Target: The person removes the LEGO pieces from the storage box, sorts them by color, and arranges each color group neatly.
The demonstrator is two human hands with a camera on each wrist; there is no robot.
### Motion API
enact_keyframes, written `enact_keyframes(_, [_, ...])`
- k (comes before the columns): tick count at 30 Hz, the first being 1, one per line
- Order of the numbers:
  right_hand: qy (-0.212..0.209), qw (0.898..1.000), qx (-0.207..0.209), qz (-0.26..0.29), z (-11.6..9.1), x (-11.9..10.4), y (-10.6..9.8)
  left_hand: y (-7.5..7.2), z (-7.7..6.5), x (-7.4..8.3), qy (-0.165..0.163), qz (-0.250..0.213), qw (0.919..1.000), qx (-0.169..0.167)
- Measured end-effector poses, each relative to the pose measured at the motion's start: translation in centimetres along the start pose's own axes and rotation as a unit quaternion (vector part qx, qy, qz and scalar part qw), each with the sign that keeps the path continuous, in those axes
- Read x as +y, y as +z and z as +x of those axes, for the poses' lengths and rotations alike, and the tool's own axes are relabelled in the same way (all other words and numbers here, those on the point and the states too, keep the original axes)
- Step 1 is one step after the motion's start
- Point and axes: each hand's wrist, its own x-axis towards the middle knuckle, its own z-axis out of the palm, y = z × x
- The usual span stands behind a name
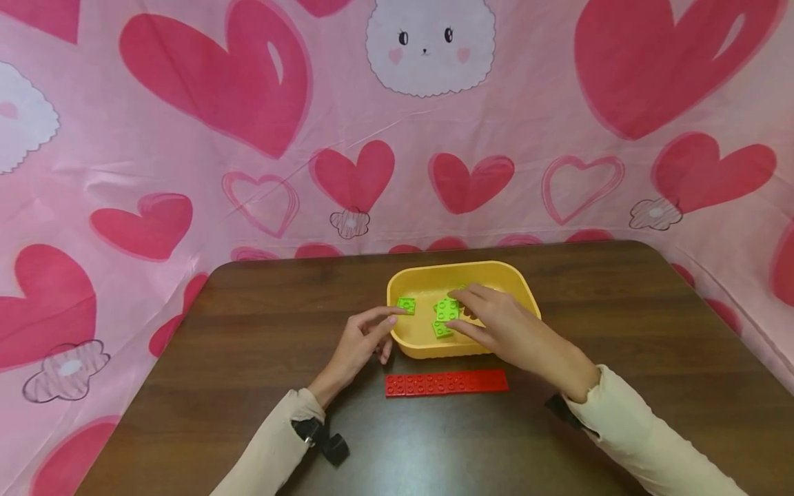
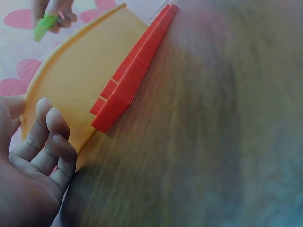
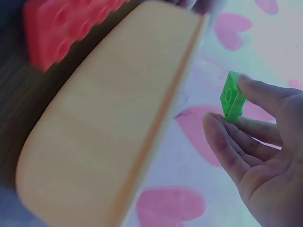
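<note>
held brick (image 1: pixel 447 310) partly hides another green brick (image 1: pixel 442 331)

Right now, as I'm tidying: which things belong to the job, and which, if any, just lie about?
Job, likely:
green brick in right fingers
other green bricks
yellow tray, left fingers at rim
probably red brick row

Lying about:
nothing evident; heart-print cloth is backdrop
</note>
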Motion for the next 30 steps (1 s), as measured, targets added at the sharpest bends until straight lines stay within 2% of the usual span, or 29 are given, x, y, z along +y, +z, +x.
enact_keyframes(4, [-0.036,0.999,-0.006,0.003,-0.2,-1.6,0.1,0.0,0.0,-0.1,0.000,0.000,1.0000,-0.001])
enact_keyframes(8, [-0.065,0.997,-0.029,0.012,-0.5,-3.0,0.2,-0.1,0.0,-0.1,0.002,0.000,1.0000,-0.002])
enact_keyframes(13, [-0.080,0.995,-0.058,0.024,-1.1,-4.5,0.6,0.0,0.0,-0.2,0.003,-0.005,1.0000,-0.005])
enact_keyframes(19, [-0.101,0.993,-0.064,0.014,-1.7,-5.8,2.0,0.0,0.0,-0.1,0.012,-0.018,0.9998,-0.004])
enact_keyframes(25, [-0.134,0.987,-0.081,-0.032,-2.3,-7.0,3.9,0.0,0.1,-0.1,0.009,-0.012,0.9999,-0.003])
enact_keyframes(30, [-0.139,0.979,-0.130,-0.073,-2.4,-8.0,5.2,0.1,0.2,-0.2,0.011,-0.010,0.9999,0.000])
